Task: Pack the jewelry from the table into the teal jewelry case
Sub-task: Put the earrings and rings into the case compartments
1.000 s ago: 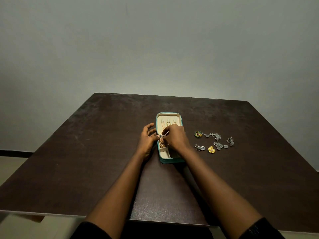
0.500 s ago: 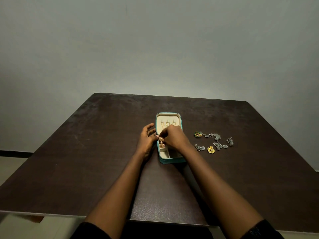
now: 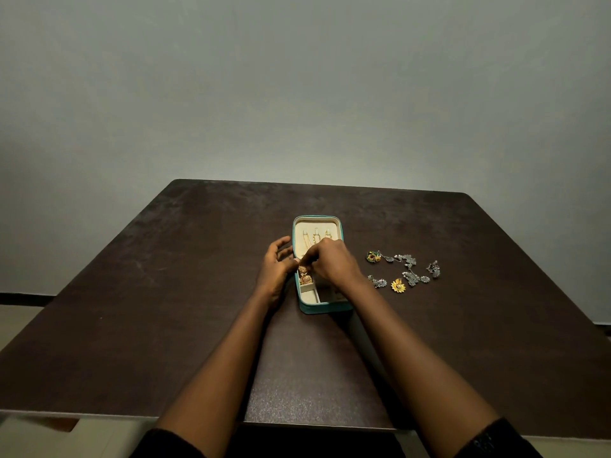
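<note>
Head camera looks down with us at both hands meeting over a small rectangular teal jewelry case [image 3: 325,309] with a cream lining, lying open on a dark brown wooden table [image 3: 165,292]. Our right hand [image 3: 332,264] is curled, its fingertips [image 3: 310,259] bunched tightly together and pinching the top of a gold dome-shaped earring [image 3: 305,278], which hangs just below them inside the case, over the compartments by the left wall. Our left hand [image 3: 276,271] lies against the outside of the case's left wall, just beside the right fingertips; its fingers [image 3: 281,244] are loosely spread and relaxed and hold nothing, while its thumb [image 3: 293,263] reaches up to the rim, close against the right fingertips. We cannot tell whether that thumb touches the earring itself. Beyond the right knuckles, thin gold chains [image 3: 315,236] hang against the cream panel at the far end of the case. Well to the right of the right hand, apart from the case, loose silver jewelry [image 3: 411,274] lies scattered on the table, with a yellow flower-shaped piece [image 3: 397,285] at its near edge and a round green and red piece [image 3: 373,257] nearest the right knuckles.
</note>
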{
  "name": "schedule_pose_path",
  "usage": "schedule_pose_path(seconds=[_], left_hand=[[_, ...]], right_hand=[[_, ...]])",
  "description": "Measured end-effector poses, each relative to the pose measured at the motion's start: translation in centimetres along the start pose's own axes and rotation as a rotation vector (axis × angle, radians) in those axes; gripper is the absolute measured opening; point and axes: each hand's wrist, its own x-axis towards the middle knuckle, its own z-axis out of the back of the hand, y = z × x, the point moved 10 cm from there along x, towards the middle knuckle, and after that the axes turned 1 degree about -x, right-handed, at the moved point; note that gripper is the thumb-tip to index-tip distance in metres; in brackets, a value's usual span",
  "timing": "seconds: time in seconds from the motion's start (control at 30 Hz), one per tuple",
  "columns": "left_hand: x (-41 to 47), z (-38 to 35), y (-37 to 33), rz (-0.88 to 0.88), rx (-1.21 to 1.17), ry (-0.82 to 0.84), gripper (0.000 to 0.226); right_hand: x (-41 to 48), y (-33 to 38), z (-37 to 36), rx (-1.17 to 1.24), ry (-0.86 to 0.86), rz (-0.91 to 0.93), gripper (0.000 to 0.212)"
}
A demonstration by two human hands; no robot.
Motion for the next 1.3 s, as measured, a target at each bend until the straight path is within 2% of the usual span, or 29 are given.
schedule_pose_path(seconds=[0.2,0.5,0.83,1.0,1.1,1.17,1.3], left_hand=[[-0.1,0.2,-0.2,-0.009,0.015,-0.008,0.056],[-0.4,-0.2,-0.3,-0.019,0.055,-0.009,0.052],[0.4,0.7,0.3,0.089,0.022,-0.144,0.043],[0.3,1.7,-0.4,0.024,0.244,-0.253,0.036],[-0.4,1.0,-2.8,-0.090,0.551,-0.283,0.037],[-0.7,-0.1,-4.4,-0.162,0.725,-0.283,0.039],[-1.6,-3.9,-6.3,-0.276,0.812,-0.189,0.039]], right_hand=[[-0.2,-0.2,0.0,0.007,-0.018,-0.053,0.023],[-0.9,0.0,-0.1,0.005,-0.056,-0.022,0.023],[-1.3,-1.5,0.5,0.115,-0.068,-0.030,0.021],[-1.4,-2.7,1.4,0.144,-0.098,-0.052,0.022],[-1.6,-4.5,2.6,0.174,-0.123,-0.093,0.023],[-1.9,-6.4,3.6,0.196,-0.145,-0.131,0.022],[-2.8,-11.1,5.7,0.172,-0.179,-0.220,0.019]])
